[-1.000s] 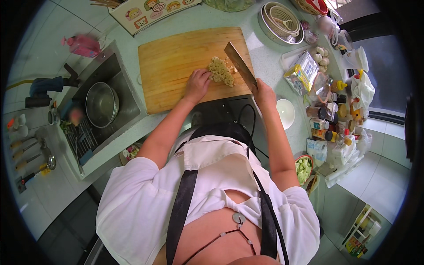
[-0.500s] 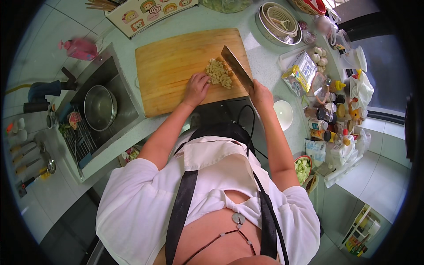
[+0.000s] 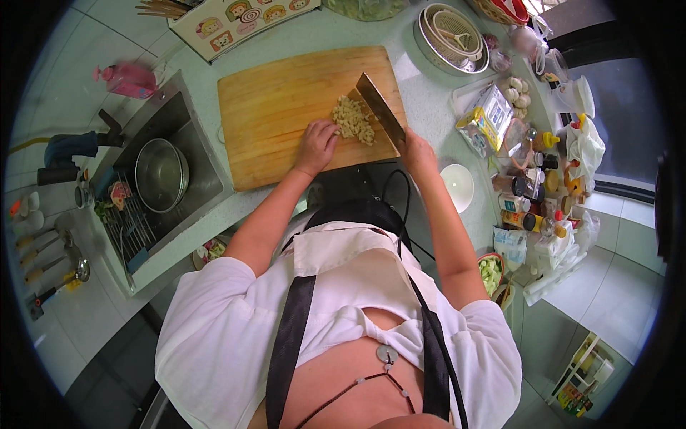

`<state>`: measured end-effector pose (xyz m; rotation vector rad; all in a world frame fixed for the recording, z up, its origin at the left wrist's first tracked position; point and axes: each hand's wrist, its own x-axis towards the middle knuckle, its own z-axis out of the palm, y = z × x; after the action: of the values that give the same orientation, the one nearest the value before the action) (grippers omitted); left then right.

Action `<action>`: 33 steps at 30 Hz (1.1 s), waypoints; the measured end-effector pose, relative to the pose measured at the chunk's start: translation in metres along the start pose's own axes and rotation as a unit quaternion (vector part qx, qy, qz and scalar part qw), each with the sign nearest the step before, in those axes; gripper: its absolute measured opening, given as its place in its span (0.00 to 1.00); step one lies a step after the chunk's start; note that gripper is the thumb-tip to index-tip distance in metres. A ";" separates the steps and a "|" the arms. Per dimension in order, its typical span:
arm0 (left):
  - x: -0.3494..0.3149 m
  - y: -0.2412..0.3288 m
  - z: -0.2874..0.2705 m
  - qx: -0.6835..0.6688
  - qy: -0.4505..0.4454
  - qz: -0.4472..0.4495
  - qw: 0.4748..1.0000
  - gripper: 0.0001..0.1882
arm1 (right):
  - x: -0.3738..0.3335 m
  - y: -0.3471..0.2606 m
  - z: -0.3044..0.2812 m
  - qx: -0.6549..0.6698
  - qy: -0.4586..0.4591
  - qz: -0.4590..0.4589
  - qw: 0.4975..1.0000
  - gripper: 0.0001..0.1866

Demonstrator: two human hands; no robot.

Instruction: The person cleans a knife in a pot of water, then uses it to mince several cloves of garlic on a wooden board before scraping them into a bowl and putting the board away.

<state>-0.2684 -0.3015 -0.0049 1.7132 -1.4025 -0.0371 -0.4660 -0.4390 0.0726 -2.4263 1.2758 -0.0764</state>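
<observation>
Cleaver (image 3: 380,111) in my right hand (image 3: 416,151), that is what I read from the head view: the fingers are wrapped tight round its handle at the near right corner of the wooden cutting board (image 3: 304,114), and the broad blade runs away from the hand, slanting up and to the left, with its edge against the right side of a small heap of pale chopped pieces (image 3: 354,120). My left hand (image 3: 318,145) lies on the board just left of that heap, fingers curled narrow with the knuckles toward the pieces; its fingertips touch or nearly touch the pile (I cannot tell which at this size), and it grips nothing. The heap sits right of the board's centre, between hand and blade.

Left of the board, sunk in the counter, is a steel sink (image 3: 189,125) with a round metal pot (image 3: 161,174) in it and a dish rack beside the pot. A pink bottle (image 3: 127,79) lies on the counter beyond the sink. Behind the board stands a box with cartoon faces (image 3: 236,21). Off the far right corner of the board is a stack of round bowls with a strainer (image 3: 451,37), and nearer, right of my right forearm, a white dish (image 3: 457,187) beside a crowd of bags and seasoning bottles (image 3: 529,193).
</observation>
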 end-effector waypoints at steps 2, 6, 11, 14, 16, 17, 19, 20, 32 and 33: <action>-0.002 -0.001 0.000 0.004 -0.013 -0.020 1.000 0.11 | 0.001 -0.005 0.002 0.001 -0.003 0.016 1.000 0.09; -0.001 0.000 -0.002 0.005 -0.028 0.002 1.000 0.07 | -0.002 -0.005 0.001 0.020 0.013 0.012 1.000 0.09; -0.006 -0.006 0.002 0.005 0.005 0.018 1.000 0.05 | -0.023 -0.021 -0.010 0.063 -0.003 -0.045 0.997 0.10; -0.009 -0.006 0.000 0.009 -0.014 0.025 1.000 0.05 | -0.026 -0.036 -0.007 0.014 -0.045 -0.062 0.997 0.09; -0.009 -0.007 -0.001 0.004 -0.021 0.030 0.999 0.05 | -0.026 -0.045 -0.004 0.004 -0.067 -0.055 0.996 0.08; -0.011 -0.008 0.000 -0.001 -0.021 0.032 0.999 0.05 | -0.026 -0.049 -0.003 -0.001 -0.078 -0.051 0.996 0.08; -0.012 -0.007 -0.001 -0.006 -0.016 0.040 0.999 0.05 | -0.026 -0.052 0.002 0.005 -0.060 -0.069 0.996 0.08; -0.011 -0.007 -0.002 -0.004 -0.010 0.046 0.999 0.05 | -0.024 -0.055 0.004 0.006 -0.061 -0.069 0.996 0.08; -0.010 0.000 -0.004 0.009 -0.024 0.064 0.998 0.07 | -0.012 -0.068 0.019 -0.046 -0.071 -0.084 0.993 0.08; -0.010 0.000 -0.004 0.012 -0.028 0.062 0.998 0.07 | -0.011 -0.069 0.020 -0.050 -0.071 -0.079 0.993 0.08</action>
<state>-0.2704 -0.2915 -0.0071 1.6526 -1.5547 0.0002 -0.4143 -0.3888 0.0807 -2.5645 1.0468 0.1176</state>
